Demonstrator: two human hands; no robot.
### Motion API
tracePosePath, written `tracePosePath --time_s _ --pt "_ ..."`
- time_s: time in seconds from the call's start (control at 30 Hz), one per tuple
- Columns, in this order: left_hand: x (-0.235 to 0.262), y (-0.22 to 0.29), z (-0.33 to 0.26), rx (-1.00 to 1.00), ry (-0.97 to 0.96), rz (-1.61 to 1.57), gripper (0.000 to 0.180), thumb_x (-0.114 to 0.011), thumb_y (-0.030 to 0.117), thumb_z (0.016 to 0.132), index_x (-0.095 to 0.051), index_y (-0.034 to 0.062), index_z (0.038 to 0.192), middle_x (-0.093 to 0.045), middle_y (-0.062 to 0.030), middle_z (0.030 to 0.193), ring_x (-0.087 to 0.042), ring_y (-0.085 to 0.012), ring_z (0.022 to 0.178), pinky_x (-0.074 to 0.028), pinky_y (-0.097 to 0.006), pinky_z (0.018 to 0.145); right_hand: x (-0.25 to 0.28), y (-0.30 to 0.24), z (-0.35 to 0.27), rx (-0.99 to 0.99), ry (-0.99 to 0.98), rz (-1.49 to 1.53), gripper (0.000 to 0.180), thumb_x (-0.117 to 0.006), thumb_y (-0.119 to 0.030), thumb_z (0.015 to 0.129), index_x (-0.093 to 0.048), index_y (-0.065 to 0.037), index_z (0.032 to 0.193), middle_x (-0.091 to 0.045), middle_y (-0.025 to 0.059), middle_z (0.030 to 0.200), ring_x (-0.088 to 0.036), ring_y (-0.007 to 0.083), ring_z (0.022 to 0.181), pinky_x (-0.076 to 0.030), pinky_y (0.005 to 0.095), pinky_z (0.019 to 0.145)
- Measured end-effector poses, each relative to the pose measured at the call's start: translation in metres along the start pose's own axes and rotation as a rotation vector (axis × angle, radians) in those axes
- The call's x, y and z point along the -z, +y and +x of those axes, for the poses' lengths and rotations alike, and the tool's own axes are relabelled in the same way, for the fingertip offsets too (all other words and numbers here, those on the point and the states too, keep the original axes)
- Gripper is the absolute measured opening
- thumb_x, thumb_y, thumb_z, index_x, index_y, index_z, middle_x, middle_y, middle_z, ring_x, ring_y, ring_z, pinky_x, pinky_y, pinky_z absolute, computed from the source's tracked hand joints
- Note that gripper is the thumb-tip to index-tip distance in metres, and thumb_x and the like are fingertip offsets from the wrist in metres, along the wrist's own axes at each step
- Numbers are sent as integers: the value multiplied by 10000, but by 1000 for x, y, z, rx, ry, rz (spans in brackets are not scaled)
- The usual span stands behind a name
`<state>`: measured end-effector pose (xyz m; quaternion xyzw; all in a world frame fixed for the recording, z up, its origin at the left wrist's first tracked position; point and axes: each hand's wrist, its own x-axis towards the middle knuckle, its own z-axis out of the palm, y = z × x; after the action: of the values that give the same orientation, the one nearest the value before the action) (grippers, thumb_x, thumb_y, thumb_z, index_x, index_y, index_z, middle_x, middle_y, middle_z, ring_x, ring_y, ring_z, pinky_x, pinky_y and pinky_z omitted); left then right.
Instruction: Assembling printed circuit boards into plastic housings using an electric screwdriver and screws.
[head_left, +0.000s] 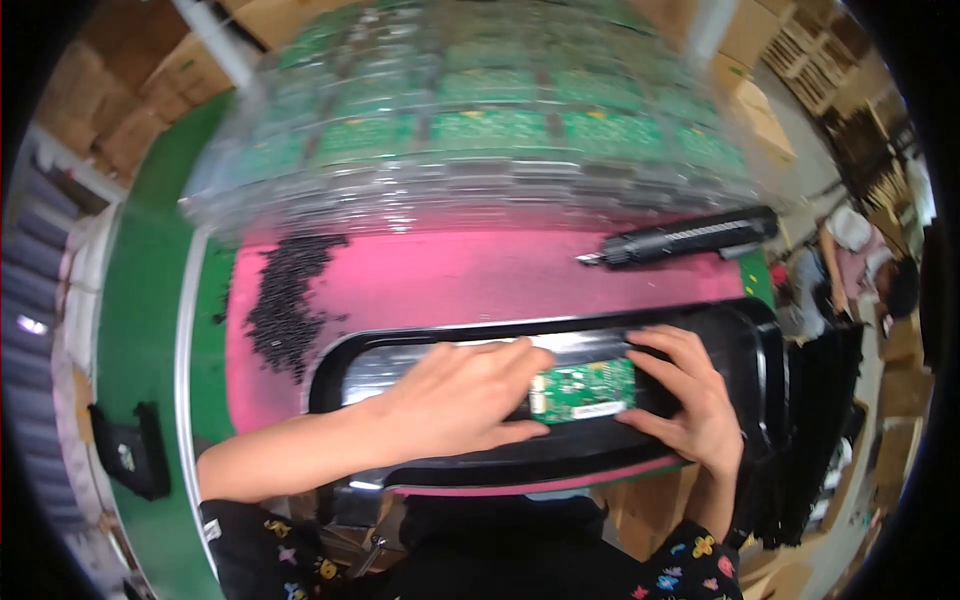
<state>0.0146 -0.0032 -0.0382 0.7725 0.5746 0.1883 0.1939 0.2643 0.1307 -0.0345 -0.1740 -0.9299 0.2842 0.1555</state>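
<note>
A small green circuit board [585,390] lies inside a long black plastic housing [760,350] on a pink mat [450,275]. My left hand [460,400] lies flat on the housing, fingertips touching the board's left edge. My right hand [690,400] curls around the board's right edge, thumb below and fingers above it. Both hands press on the board where it sits in the housing.
A pile of small black screws [285,300] lies on the mat's left. A black electric screwdriver [690,238] rests at the mat's far right. Clear trays of green boards [480,130] are stacked behind. A small black part [130,450] sits on the green table at left. Another person [850,265] is at right.
</note>
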Motion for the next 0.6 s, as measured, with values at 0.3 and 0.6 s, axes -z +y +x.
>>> tracePosePath --time_s 0.3,0.6 --pt "64 -10 -24 24 667 40 140 -682 97 863 -627 -3 945 -657 -128 782 -652 -271 629 -515 -349 551 21 -14 -14 -141 400 -112 80 -605 -55 829 -545 -7 852 -589 158 1100 -543 282 1040 -388 341 958" --pt "77 -91 -89 671 381 510 276 -725 30 718 -646 17 982 -638 -130 974 -619 -349 968 -502 -451 809 94 11 9 -387 299 -574 487 -550 -59 946 -421 -60 1415 -497 113 1340 -497 239 1174 -383 329 1010"
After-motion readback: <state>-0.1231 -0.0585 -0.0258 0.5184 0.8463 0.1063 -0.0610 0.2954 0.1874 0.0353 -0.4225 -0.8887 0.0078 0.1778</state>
